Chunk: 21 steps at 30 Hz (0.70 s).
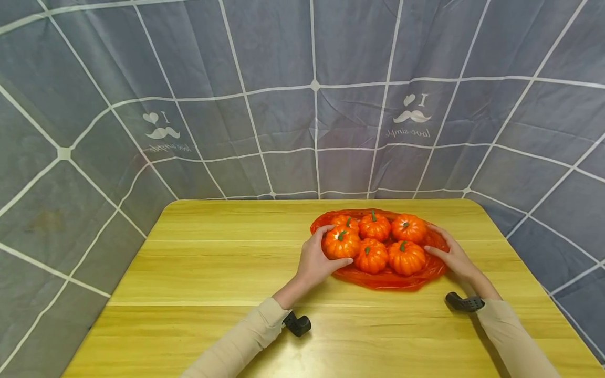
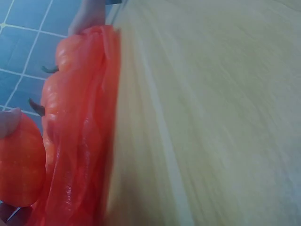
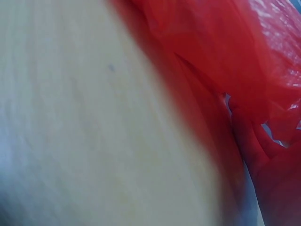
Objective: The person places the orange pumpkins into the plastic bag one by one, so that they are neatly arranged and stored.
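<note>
Several small orange pumpkins with green stems lie in an opened, low-spread red plastic bag on the table's right half. My left hand grips the pumpkin at the bag's left end, thumb at its front and fingers round its far side. That pumpkin stands higher than its neighbours, partly covering another pumpkin behind it. At the bag's opposite end, my right hand holds the red film, its thumb beside the front right pumpkin. Red film hides part of the right fingers in the right wrist view.
The wooden table has rounded far corners and light grain. A grey curtain with white lines surrounds its back and sides. Black wrist bands sit at both cuffs, close over the tabletop.
</note>
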Motion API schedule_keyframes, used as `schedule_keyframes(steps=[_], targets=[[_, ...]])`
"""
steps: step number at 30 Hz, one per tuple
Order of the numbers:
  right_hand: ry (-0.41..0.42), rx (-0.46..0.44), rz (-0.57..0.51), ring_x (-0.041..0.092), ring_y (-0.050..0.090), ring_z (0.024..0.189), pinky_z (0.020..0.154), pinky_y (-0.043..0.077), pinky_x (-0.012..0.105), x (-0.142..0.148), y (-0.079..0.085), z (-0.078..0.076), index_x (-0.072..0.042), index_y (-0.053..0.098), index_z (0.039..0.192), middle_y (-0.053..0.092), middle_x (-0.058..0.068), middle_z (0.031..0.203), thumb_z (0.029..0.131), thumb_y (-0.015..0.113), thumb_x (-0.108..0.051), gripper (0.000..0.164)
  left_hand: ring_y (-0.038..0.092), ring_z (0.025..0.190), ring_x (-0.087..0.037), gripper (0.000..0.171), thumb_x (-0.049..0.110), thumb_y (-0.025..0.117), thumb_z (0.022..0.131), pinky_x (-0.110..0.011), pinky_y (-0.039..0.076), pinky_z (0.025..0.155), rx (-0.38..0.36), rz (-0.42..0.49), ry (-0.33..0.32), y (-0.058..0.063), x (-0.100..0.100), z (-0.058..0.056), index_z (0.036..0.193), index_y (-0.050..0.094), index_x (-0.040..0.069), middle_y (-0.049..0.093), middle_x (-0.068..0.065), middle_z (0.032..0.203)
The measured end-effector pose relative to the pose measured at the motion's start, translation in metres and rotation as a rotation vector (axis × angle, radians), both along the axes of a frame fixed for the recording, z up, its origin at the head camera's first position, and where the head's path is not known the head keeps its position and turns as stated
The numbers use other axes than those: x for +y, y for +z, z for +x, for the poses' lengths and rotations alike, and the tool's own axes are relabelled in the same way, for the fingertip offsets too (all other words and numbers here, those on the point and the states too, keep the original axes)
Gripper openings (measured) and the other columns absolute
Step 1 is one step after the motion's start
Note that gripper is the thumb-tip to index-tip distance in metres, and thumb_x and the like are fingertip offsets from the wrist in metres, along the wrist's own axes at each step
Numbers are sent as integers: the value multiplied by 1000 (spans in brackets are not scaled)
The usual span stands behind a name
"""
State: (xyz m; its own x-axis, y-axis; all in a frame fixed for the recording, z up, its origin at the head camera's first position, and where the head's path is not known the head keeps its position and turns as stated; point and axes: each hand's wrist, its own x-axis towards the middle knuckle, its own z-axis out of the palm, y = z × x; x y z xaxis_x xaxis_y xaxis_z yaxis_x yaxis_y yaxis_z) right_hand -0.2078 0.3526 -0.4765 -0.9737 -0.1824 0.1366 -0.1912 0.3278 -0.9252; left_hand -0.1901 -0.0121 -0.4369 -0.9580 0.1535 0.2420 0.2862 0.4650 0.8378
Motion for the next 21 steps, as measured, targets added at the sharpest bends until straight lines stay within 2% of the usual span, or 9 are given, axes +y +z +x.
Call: schedule_keyframes(steps=[6,13,21], targets=[[-9,-9,5,-21,35,114,90,33,0,0,1,1,4,27,146,34,-17,143,94,58,-6,61,52,119,-29,82,33,88,65,-50,34,104,-18,-56,-7,-6,-4,2,133,47,13,58,-10,131],[-4,-4,-21,-20,36,114,90,34,0,-2,0,2,3,28,145,35,-21,140,94,57,-5,60,52,122,-27,82,35,88,64,-48,32,105,-11,-120,-26,-13,-7,2,133,49,11,58,-7,131],[-2,-6,-10,-20,35,115,91,33,0,-1,1,2,3,28,145,33,-10,147,94,57,-6,60,50,125,-27,81,36,87,65,-48,33,102,-29,-166,-30,-14,-8,1,134,49,15,56,-4,134]])
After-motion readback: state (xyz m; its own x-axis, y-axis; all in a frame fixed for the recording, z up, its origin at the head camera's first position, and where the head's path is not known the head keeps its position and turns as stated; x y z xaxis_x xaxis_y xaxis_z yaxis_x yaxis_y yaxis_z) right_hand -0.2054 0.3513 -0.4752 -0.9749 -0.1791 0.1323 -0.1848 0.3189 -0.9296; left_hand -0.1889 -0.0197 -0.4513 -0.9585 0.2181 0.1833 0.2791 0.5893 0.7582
